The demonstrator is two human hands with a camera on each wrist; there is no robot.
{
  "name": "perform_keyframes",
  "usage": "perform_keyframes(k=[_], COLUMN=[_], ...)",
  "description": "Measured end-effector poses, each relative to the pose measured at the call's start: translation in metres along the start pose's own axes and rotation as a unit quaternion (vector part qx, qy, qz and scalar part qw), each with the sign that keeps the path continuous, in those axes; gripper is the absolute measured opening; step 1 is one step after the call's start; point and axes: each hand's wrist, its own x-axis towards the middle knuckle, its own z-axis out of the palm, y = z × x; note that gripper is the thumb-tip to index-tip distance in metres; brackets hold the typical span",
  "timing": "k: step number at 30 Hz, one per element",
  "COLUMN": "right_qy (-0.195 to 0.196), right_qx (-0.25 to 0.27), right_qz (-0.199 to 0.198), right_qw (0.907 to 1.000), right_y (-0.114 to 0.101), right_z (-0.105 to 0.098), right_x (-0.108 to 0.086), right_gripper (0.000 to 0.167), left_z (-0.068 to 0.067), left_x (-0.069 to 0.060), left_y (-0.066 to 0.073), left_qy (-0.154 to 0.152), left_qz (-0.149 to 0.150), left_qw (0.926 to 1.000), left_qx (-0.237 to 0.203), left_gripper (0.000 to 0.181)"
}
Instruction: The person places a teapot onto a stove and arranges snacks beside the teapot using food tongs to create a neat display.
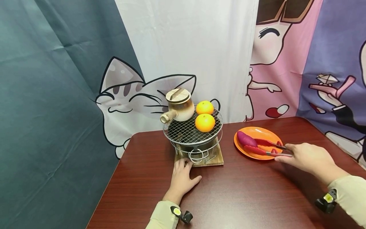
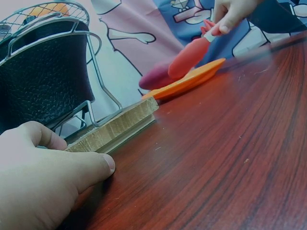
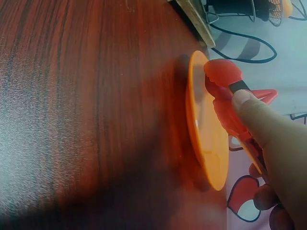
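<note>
My right hand [image 1: 310,159] grips a pair of red-tipped tongs [image 1: 266,153] over the orange plate [image 1: 258,129]. Between the tong heads lies a purple sweet potato [image 1: 245,139], at the plate's left side; whether it touches the plate is hard to tell. My left hand [image 1: 182,178] rests against the front left of a wooden board [image 1: 215,159], its thumb spread out to the side. In the left wrist view the thumb and a fingertip touch near the edge of the same board [image 2: 117,129]. A round grill stove [image 1: 183,135] stands on that board.
On the grill mesh are a clay teapot [image 1: 184,109] with a wooden lid and side handle, and two tangerines [image 1: 205,123]. The dark red table [image 1: 228,197] reaches back to a printed cloth backdrop [image 1: 197,47].
</note>
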Motion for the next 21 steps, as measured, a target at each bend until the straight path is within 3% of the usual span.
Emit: perform_keyframes(k=[21], right_qy=[0.028], right_qx=[-0.009], right_qz=[0.036], right_qw=[0.9989], right_y=[-0.012], right_z=[-0.07], right_x=[0.01], right_gripper=[0.097], left_z=[-0.001], left_x=[0.0], left_y=[0.0], left_qy=[0.006], left_qz=[0.002], left_qw=[0.9999], left_qx=[-0.009], left_gripper=[0.06])
